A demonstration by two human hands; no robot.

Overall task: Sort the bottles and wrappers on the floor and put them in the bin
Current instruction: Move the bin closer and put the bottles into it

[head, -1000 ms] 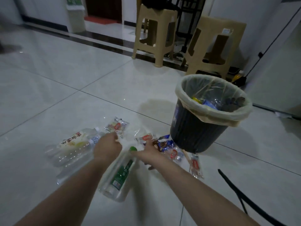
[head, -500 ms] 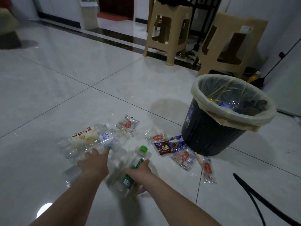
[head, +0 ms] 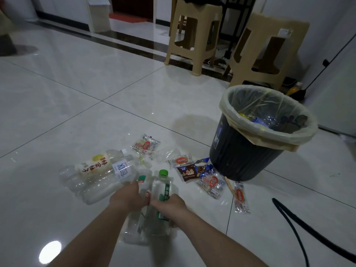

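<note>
My right hand [head: 170, 205] grips a clear bottle with a green cap [head: 161, 186], held just above the floor. My left hand [head: 128, 197] grips a second clear bottle [head: 143, 185] with a green and red label right beside it. To the left, a clear bottle with a yellow label [head: 92, 166] and others lie on the tiles. Several snack wrappers lie between the bottles and the bin, among them a brown one [head: 187, 172] and a clear one [head: 145, 145]. The dark bin [head: 237, 157] with a pale liner stands at the right, rubbish inside.
Two beige plastic stools [head: 194, 33] stand behind the bin near the wall. A black cable [head: 294, 224] curves over the tiles at the lower right. Another wrapper [head: 240, 197] lies in front of the bin. Bare white tiles stretch to the left.
My left hand has moved right from the bottle pile and taken hold of a second bottle. Both hands now hold bottles side by side. The view has shifted left.
</note>
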